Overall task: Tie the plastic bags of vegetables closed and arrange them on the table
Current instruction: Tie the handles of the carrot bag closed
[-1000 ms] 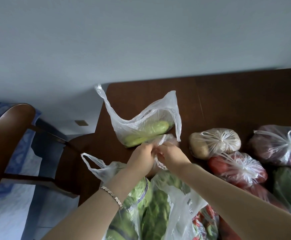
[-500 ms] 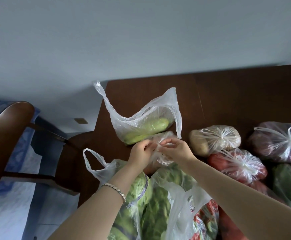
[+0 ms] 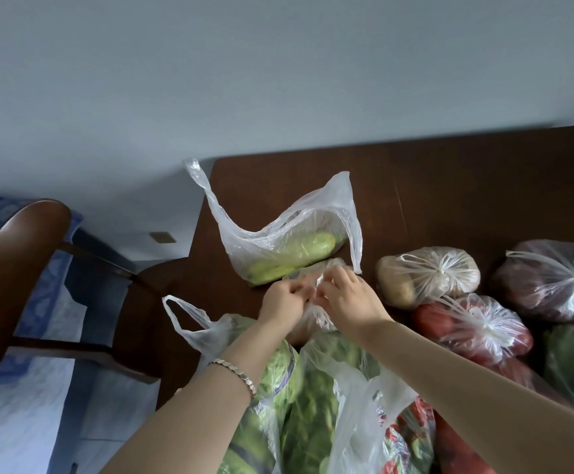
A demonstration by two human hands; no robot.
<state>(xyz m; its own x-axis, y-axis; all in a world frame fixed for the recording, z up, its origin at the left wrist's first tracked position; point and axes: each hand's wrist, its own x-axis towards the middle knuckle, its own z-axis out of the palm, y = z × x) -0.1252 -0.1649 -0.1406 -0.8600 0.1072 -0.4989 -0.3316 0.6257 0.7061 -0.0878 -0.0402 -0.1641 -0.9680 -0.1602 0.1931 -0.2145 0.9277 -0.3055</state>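
From the head camera, both hands meet near the middle of the dark wooden table [image 3: 449,186], working the top of a small clear bag [image 3: 316,314] that lies just under them. The left hand [image 3: 283,299], with a bracelet [image 3: 236,372] on its wrist, has its fingers curled and pinching a strip of the plastic; the right hand [image 3: 348,295] pinches the plastic just beside it, knuckles up. What the small bag holds is mostly hidden by the hands. Just beyond them sits an open bag of pale green squash [image 3: 292,248], its handles standing up untied. To the right lie knotted bags: a potato bag [image 3: 427,277], a bag of red vegetables [image 3: 473,325] nearer, and a dark reddish bag [image 3: 552,280] at the far right. Nearest the camera, untied bags of leafy greens [image 3: 278,398] lie under the forearms. A wooden chair [image 3: 15,268] stands left of the table.
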